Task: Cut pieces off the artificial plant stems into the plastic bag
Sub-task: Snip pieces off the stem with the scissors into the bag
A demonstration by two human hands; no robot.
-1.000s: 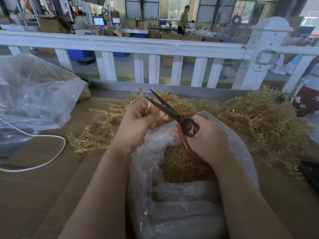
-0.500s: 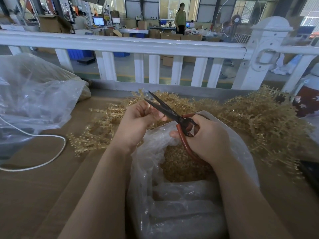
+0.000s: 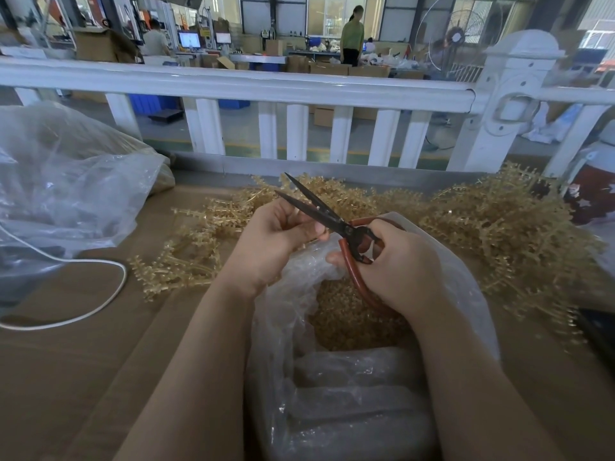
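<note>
Right hand [image 3: 396,267]: red-handled black scissors [image 3: 332,221] are grasped, blades parted.
Left hand [image 3: 276,237]: clenched; whether a stem is held cannot be told.
Clear plastic bag [image 3: 466,294]: beneath both hands.

plastic bag [image 3: 442,294] at centre front, plant stems [image 3: 499,227] piled behind it, fence [image 3: 266,84] beyond, cable [image 3: 100,294] at left

No text, label, brand or number is legible anywhere; the distant monitor screens are too blurred.

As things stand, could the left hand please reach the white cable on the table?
Probably yes: the white cable lies bare on the table, left of the left hand, with nothing between. But its fingers are curled, apparently round a stem, at the scissors.
</note>
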